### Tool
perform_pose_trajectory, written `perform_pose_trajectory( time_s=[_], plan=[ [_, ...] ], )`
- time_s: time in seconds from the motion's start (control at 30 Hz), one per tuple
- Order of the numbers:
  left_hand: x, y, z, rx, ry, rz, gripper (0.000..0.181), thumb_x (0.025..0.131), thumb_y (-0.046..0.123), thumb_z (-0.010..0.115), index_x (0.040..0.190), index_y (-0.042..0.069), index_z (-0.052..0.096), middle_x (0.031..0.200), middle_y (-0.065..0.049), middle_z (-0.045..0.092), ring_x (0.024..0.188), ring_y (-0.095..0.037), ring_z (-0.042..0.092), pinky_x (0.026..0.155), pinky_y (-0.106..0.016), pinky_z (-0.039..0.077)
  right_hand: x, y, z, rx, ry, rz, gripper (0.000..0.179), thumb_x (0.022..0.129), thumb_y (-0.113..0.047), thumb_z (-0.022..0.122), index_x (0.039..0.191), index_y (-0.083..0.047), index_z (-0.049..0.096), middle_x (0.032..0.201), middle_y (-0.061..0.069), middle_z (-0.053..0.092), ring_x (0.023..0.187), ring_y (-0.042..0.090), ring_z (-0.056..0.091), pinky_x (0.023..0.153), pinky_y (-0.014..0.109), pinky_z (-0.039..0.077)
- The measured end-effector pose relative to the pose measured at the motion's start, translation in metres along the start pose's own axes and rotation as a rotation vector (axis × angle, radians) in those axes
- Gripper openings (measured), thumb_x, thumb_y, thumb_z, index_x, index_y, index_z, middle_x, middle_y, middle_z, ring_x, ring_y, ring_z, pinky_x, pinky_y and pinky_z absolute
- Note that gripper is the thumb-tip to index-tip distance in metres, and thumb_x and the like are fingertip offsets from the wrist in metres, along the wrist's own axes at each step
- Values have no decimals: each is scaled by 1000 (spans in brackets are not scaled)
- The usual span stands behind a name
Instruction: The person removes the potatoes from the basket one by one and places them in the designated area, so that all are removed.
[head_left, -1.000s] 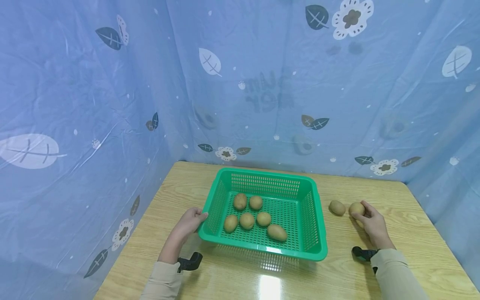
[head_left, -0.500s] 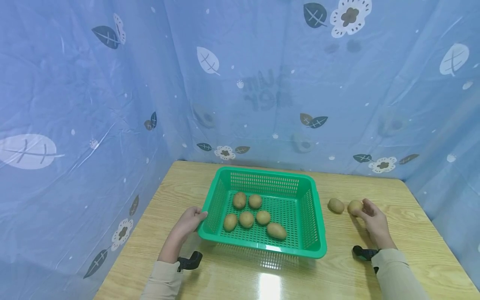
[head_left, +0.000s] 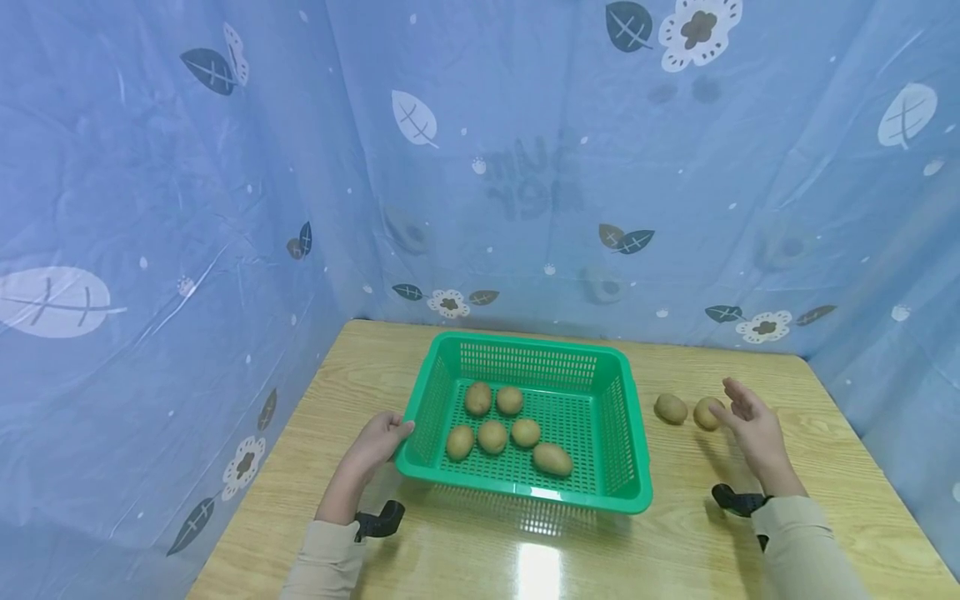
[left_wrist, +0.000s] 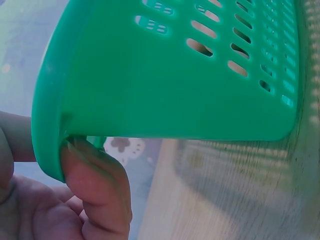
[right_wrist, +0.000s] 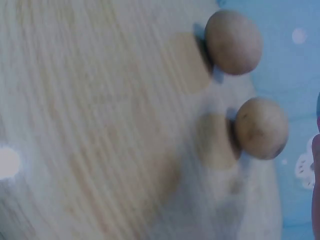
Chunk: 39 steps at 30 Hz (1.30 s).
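My left hand (head_left: 378, 442) grips the left rim of a green plastic basket (head_left: 525, 493); in the left wrist view its curled fingers (left_wrist: 97, 185) hook under the lip. Several potatoes lie inside, among them a long potato (head_left: 552, 459) at the front. My right hand (head_left: 759, 429) is just above and right of a round potato (head_left: 708, 413) on the table, fingers extended and holding nothing. Left of that one lies another potato (head_left: 671, 408). Both potatoes also show in the right wrist view, the nearer potato (right_wrist: 261, 128) apart from the hand, whose edge barely enters at the right.
The wooden table (head_left: 660, 550) reaches back to a blue patterned curtain (head_left: 525, 167), which also hangs along the left and right sides. Black camera mounts sit on both wrists, the left mount (head_left: 381, 518) close to the basket's front left corner.
The right hand has let go of the round potato and drawn up and to the right, its fingers spreading. The potato stays beside the other one. The left hand keeps its grip on the rim.
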<state>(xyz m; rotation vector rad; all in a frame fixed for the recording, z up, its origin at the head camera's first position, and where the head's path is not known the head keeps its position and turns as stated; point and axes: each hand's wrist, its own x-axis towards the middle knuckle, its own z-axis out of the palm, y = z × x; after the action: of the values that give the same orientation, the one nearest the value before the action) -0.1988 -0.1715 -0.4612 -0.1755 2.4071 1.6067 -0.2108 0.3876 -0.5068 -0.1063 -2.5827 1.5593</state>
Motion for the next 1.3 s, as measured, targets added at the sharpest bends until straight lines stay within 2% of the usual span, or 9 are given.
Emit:
perform_pose_trajectory(
  time_s=[0.13,0.33,0.57,0.73,0.87,1.3],
  plan=[
    [1,0,0,6,4,-3,26,99,14,46,108,-9,54,94,-17,60,79,-18,61,69,-31,52,-1,-8,1,-3,3,-38,68,97,-35,53,152,-21,16,158,9,16,145,13,16,101,1,24],
    [1,0,0,7,4,-4,26,99,14,46,108,-9,54,94,-17,61,79,-18,62,70,-31,52,0,-27,8,20,-2,-138,65,97,-29,55,151,-16,22,156,0,25,136,-5,27,100,3,28],
    [0,0,0,7,1,-1,28,99,14,46,110,-10,52,96,-18,61,81,-19,62,72,-33,53,1,-52,17,52,-32,-228,64,96,-19,57,150,-12,24,156,3,26,137,-3,28,102,5,28],
    [0,0,0,8,5,-5,28,99,15,47,112,-10,52,97,-19,61,82,-19,62,73,-33,53,0,-70,23,115,-61,-312,63,94,-8,58,148,-6,28,154,8,29,135,-3,31,103,7,28],
    [1,0,0,7,6,-2,29,99,15,47,113,-10,52,99,-19,60,82,-19,62,72,-33,53,-1,-85,30,177,-93,-348,62,92,-1,59,147,-3,30,153,12,32,135,-2,33,104,8,29],
    [0,0,1,21,12,-7,29,99,16,47,112,-10,53,100,-19,59,84,-20,61,72,-33,53,0,-116,53,263,-209,-445,59,91,4,57,145,0,33,150,11,36,134,-2,35,106,12,30]
  ],
)
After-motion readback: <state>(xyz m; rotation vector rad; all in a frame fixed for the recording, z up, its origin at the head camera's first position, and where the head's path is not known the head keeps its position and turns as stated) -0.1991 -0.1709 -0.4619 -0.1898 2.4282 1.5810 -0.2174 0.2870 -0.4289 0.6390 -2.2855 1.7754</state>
